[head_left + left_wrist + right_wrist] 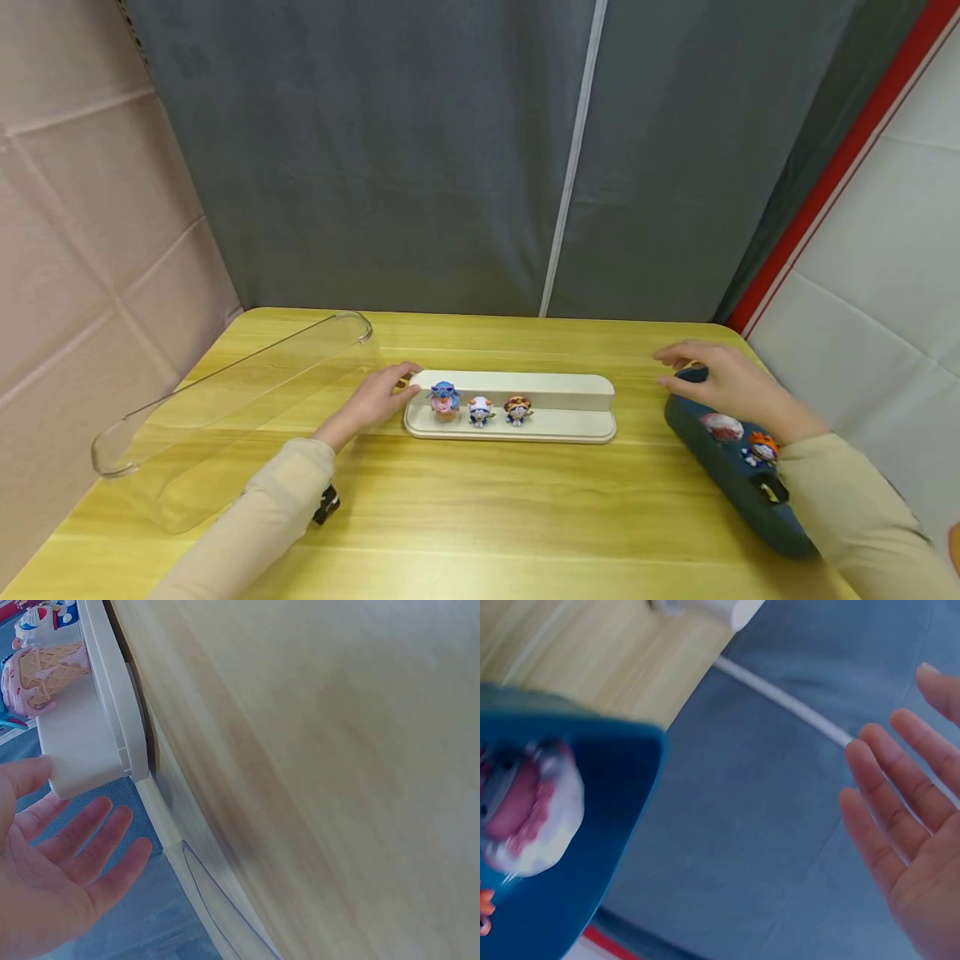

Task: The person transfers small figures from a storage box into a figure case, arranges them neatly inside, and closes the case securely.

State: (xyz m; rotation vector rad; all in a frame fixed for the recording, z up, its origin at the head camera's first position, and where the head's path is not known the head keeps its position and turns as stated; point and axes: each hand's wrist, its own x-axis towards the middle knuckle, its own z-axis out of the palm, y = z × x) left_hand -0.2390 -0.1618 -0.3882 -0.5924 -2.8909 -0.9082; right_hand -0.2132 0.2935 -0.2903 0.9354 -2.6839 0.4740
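A white stepped display base [555, 425] lies mid-table with three small figurines on its lower step: a blue one on a pink ice-cream cone [445, 402], a white-headed one [480, 411] and a brown-hatted one [518, 410]. My left hand [378, 402] is at its left end; in the left wrist view, thumb and index fingertip pinch its corner, the other fingers spread loosely. My right hand [723, 383] hovers over the far end of a dark teal tray [705, 454], fingers extended and holding nothing. Inside the tray are a pink-and-white figurine [544, 806] and an orange-topped one [761, 450].
A clear plastic cover [247, 400] lies at an angle on the left of the wooden table [480, 517]. A small black object [326, 504] shows beside my left sleeve, and another black item [770, 488] sits in the tray. Grey curtain [375, 167] hangs behind.
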